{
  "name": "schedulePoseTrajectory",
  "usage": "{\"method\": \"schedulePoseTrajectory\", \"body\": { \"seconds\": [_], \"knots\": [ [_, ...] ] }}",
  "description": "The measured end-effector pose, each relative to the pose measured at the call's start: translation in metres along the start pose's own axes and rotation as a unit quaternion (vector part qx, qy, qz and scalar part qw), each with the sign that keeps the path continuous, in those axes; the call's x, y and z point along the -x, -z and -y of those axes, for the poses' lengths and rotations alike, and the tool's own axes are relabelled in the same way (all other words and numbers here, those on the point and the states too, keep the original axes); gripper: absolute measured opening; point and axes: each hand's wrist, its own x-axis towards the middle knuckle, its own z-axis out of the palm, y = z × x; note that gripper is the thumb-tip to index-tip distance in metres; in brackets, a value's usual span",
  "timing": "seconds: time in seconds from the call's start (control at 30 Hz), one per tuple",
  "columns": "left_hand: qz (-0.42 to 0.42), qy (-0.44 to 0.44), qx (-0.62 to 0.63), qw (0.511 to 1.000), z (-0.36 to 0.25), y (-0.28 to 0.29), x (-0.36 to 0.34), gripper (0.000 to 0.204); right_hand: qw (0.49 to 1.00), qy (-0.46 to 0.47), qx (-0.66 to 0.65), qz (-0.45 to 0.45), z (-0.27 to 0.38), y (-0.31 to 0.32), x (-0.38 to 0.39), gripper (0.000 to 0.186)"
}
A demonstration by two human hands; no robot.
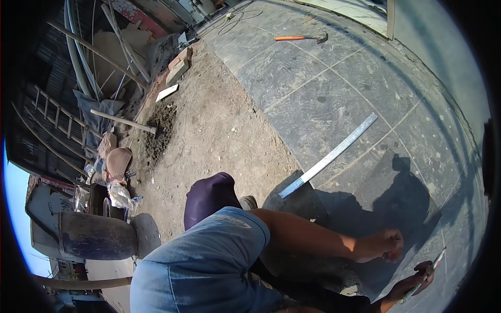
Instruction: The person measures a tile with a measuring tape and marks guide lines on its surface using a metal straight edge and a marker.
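Note:
My left hand (383,245) is closed, fingers curled around a small red piece I cannot make out. Below it in the picture, my right hand (417,281) grips a slim, pale pen-like stick (440,258), its thin tip pointing to the upper right, over the grey tiles. Whether the tip touches the floor does not show clearly. A long flat silver metal strip (339,151) with a blue end lies across the tile edge, apart from both hands. My left arm in a blue sleeve (209,261) and a dark purple-clad knee (209,195) cover part of the ground.
An orange-handled claw hammer (300,37) lies on the grey tiled floor (313,99). Left of the tiles is bare dirt (219,125) with a long-handled hoe (122,121), bricks (178,70) and a white offcut (167,93). A dark barrel (96,236), a ladder (60,117) and poles stand beyond.

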Motion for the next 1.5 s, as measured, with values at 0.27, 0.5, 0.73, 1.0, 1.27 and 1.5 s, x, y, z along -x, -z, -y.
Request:
{"method": "schedulePoseTrajectory", "body": {
  "seconds": [0.27,0.5,0.73,1.0,1.27,1.5],
  "knots": [
    [0.045,-0.068,0.185,0.979,-0.051,-0.003,-0.048,0.024,0.990,0.017,-0.125,0.060,0.046,-0.032,0.022,0.051],
    [0.030,-0.074,0.159,0.984,-0.085,0.015,-0.019,0.023,0.973,0.009,-0.189,0.133,0.067,-0.067,-0.002,0.039],
    [0.088,-0.046,0.170,0.980,-0.059,0.005,-0.025,0.024,0.979,0.018,-0.160,0.121,0.060,-0.049,0.001,0.035],
    [0.110,-0.058,0.120,0.985,-0.050,0.007,-0.018,0.020,0.984,0.038,-0.114,0.132,0.060,-0.053,-0.005,0.023],
    [0.124,-0.055,0.102,0.986,-0.044,-0.011,-0.013,0.020,0.989,0.045,-0.130,0.048,0.052,-0.059,0.011,0.014],
    [0.128,-0.072,0.047,0.988,-0.060,-0.005,-0.020,0.016,0.959,-0.079,-0.256,0.095,0.041,-0.067,0.025,0.044]
  ]
}}
